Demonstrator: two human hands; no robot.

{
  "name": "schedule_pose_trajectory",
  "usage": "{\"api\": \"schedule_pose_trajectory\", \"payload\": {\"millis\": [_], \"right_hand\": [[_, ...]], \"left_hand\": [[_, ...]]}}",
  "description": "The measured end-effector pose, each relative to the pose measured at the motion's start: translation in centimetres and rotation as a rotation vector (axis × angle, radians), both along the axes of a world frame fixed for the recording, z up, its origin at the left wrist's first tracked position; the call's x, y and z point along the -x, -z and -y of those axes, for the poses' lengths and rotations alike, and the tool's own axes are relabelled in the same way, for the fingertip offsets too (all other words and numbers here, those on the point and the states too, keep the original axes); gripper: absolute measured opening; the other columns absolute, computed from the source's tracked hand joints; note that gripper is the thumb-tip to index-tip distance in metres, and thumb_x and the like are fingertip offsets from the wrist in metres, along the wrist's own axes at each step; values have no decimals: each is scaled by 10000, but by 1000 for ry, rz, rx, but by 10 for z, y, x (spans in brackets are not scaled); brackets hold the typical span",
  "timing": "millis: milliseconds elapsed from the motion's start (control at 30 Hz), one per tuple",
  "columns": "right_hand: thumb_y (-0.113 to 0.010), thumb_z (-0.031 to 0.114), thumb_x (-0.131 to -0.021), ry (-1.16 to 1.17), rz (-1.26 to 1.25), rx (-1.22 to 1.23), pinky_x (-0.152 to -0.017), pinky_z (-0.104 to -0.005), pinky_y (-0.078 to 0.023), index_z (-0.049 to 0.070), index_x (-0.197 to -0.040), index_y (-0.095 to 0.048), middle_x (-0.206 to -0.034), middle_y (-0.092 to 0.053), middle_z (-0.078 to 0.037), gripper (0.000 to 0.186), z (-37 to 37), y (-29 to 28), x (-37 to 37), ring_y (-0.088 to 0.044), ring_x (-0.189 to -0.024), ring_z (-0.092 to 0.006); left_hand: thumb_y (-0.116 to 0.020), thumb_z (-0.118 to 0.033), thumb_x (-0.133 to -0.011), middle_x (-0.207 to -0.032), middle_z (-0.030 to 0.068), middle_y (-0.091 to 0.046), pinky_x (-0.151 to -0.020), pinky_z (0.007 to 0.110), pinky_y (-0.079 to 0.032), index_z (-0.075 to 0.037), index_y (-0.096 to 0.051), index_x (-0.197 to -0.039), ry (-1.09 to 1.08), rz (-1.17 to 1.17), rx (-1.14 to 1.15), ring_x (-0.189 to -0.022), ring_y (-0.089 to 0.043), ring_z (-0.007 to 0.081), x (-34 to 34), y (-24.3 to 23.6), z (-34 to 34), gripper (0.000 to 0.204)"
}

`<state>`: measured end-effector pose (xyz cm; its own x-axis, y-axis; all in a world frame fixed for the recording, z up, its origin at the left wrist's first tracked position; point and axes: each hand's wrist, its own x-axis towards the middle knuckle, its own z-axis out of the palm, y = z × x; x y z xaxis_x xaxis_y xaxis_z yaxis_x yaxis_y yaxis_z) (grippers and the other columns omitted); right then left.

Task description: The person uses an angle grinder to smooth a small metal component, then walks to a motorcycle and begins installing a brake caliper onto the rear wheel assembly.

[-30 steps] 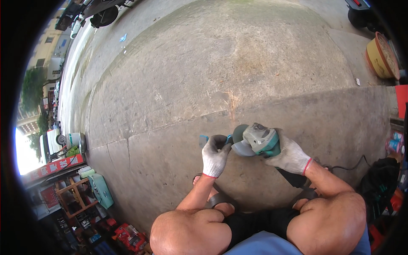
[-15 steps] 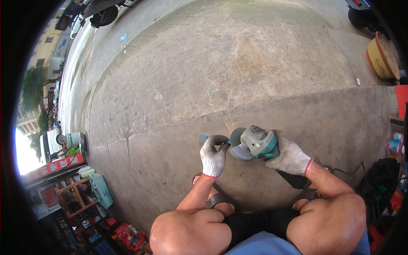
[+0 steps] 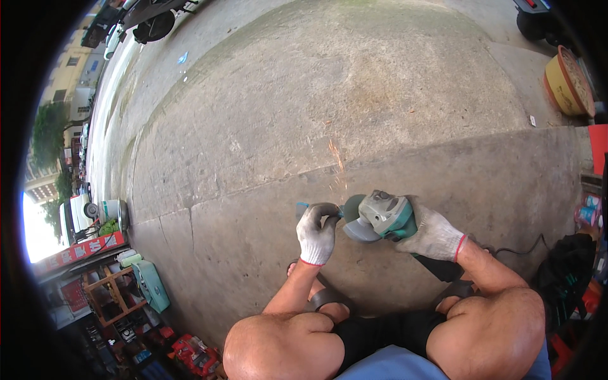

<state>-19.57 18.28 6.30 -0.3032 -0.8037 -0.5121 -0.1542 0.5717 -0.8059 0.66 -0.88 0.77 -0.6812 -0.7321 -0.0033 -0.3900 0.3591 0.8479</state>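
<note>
My right hand [image 3: 429, 233], in a white knit glove with a red cuff, is wrapped round a teal and grey angle grinder [image 3: 387, 214]. The grinder's dark disc [image 3: 352, 208] faces left, with a pale guard [image 3: 361, 230] below it. My left hand [image 3: 317, 235], gloved with dark fingertips, pinches a small thin bluish piece [image 3: 301, 209]. One end of that piece shows left of the fingers; its other end reaches the disc's edge. Orange sparks [image 3: 335, 157] fly from there, away from me over the concrete. The piece's exact kind cannot be made out.
Concrete floor [image 3: 266, 126] stretches ahead. A dark cord [image 3: 522, 251] trails right toward a black bag [image 3: 560, 275]. A yellow planter [image 3: 568, 82] stands far right. At lower left are a teal case [image 3: 151, 284], a wooden frame and red tools [image 3: 193, 354]. A vehicle wheel [image 3: 154, 26] shows at upper left.
The spark stream has grown brighter and longer, reaching farther across the floor. Both hands and the grinder stay nearly where they were.
</note>
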Motion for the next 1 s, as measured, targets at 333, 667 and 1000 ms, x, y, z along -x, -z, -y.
{"api": "schedule_pose_trajectory", "payload": {"millis": [333, 667, 1000], "right_hand": [[-792, 332, -691, -56, -53, -78, -887, -467, -518, 27, -1314, -422, -1120, -645, -285, 786, -5, 6, 3, -626, -1065, -441], [-785, 367, -706, 51, -121, -168, -851, -476, -528, 11, -1331, -404, -1023, -671, -271, 814, -26, 16, 27, -648, -990, -447], [-756, 327, -810, 490, -287, -213, -735, -374, -535, 42, -1108, -635, -1009, -663, -144, 430, -129, 46, 88, -649, -869, -259]], "left_hand": [[-670, 176, -718, -935, 121, -697, -815, 327, -532, 16, -665, -906, -13, -16, -1, -885, -668, 214, -4, 9, -3, 247], [-623, 145, -832, -1033, 98, -653, -879, 308, -541, 22, -577, -1173, -181, -137, -528, -965, -663, 181, -7, 8, -1, 365], [-605, 4, -887, -1109, 98, -658, -841, 299, -541, 13, -570, -1309, -244, -40, -651, -950, -642, 170, -21, 1, 15, 423]]}}
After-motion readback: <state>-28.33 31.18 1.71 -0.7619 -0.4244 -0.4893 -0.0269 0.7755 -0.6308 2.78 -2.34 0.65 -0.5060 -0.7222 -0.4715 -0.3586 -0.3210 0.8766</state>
